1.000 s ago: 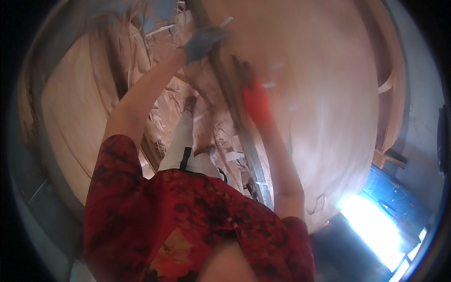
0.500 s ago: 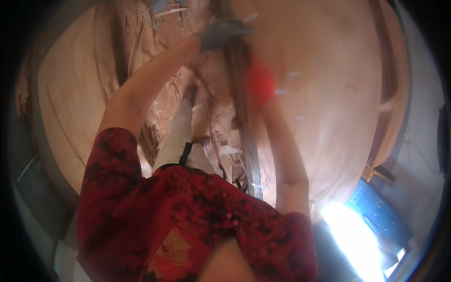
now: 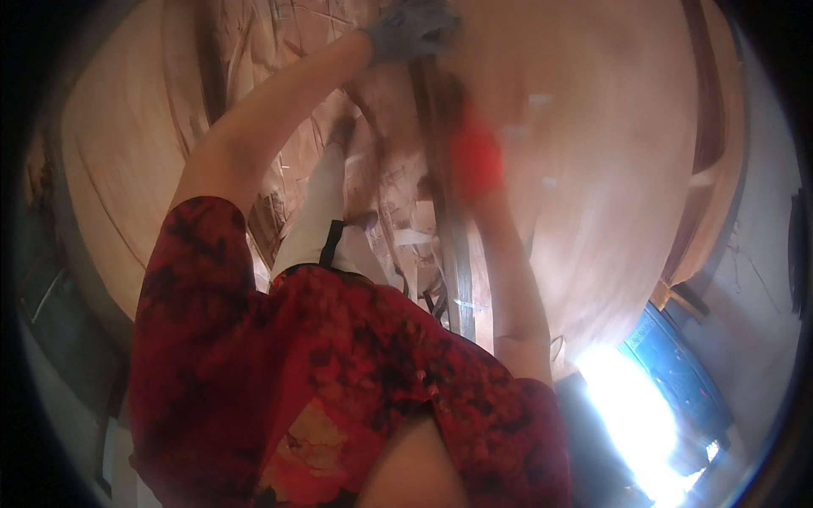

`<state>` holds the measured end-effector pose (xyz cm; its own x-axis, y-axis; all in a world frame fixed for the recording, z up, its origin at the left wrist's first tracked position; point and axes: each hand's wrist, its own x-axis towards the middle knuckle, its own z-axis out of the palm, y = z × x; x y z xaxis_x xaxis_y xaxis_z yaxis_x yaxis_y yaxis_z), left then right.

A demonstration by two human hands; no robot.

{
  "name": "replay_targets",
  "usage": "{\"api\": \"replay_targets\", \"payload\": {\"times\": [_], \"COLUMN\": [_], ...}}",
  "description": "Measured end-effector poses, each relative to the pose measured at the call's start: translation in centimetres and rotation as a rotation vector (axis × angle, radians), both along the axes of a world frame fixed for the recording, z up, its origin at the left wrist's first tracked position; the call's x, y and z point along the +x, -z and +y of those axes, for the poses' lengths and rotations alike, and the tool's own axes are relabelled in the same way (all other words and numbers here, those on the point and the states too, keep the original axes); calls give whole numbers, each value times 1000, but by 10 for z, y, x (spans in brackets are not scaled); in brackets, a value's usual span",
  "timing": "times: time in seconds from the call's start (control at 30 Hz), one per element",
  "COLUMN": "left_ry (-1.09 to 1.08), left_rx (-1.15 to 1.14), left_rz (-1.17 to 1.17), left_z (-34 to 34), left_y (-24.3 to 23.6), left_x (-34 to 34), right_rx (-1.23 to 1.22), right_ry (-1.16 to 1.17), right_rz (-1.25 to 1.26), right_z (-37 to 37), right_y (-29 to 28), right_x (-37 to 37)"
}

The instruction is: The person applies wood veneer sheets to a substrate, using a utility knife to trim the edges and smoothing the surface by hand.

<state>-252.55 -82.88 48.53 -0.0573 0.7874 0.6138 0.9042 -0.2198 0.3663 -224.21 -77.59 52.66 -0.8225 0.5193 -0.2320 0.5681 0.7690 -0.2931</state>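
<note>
My left hand point(image 3: 413, 32), in a grey glove, is at the far edge of the right-hand stack of thin wood sheets point(image 3: 593, 186). Its fingers look stretched out over the sheet's edge, somewhat blurred. Nearer to me, my right hand point(image 3: 477, 159) wears a red glove and is beside the same edge. Motion smears its fingers, and a dark blur ahead of them could be the glove's front or something held. Small pale marks show on the top sheet close to this hand.
Another stack of wood sheets point(image 3: 127, 161) stands on the left. Torn veneer scraps point(image 3: 296, 51) cover the gap between the stacks, where my legs are. A blue object point(image 3: 677, 364) sits beside a bright light at the lower right, below a grey wall point(image 3: 754, 262).
My left hand has moved slightly farther away, toward the top of the picture. The right hand has shifted a little nearer and to the right, still blurred.
</note>
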Motion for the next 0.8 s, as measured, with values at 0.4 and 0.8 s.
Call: {"api": "replay_targets", "payload": {"times": [0.4,0.8], "left_ry": [-105,-110], "left_rx": [-97,-134], "left_rz": [-122,-39], "left_z": [4,-11], "left_y": [7,-16], "left_x": [12,22], "right_rx": [-94,-222], "right_ry": [190,312], "right_rz": [-242,-136], "right_z": [-47,-109], "right_y": [-27,-28], "right_x": [117,266]}}
